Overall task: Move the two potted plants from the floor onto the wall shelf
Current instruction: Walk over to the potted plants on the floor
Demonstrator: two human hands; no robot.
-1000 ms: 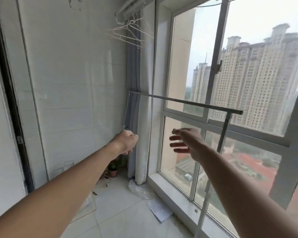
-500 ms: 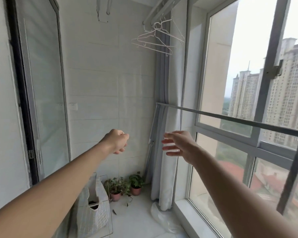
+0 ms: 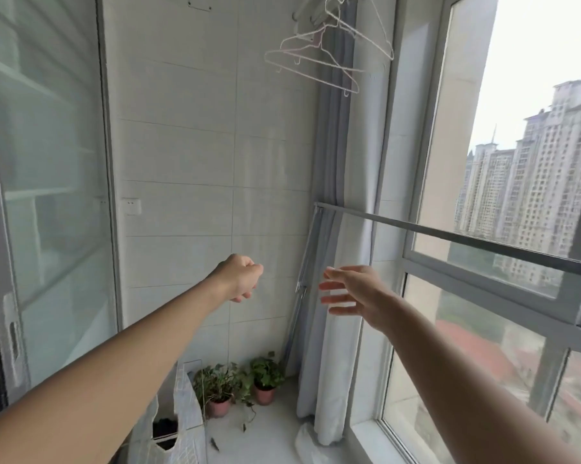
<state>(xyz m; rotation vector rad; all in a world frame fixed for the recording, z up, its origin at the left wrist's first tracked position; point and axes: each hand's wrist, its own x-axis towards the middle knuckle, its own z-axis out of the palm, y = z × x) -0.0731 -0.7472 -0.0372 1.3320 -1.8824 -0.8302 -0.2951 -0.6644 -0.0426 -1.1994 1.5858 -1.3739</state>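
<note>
Two potted plants (image 3: 239,386) nearer, hands unchanged

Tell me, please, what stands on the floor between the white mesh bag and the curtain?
In the head view, the two potted plants stand there: one beside the white mesh bag, the other nearer the curtain. Neither hand touches them.

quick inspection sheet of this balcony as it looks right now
surface: pale tiled floor, a few fallen leaves on it
job's things: two potted plants on the floor in the far corner, left plant, right plant; no wall shelf in view
clutter: white mesh bag, clothes hangers overhead, curtain
hands: left hand curled, empty; right hand open, fingers spread; both raised, far from the plants
cables: nothing seen
surroundings: wall socket, metal rail, window, sliding door
</note>
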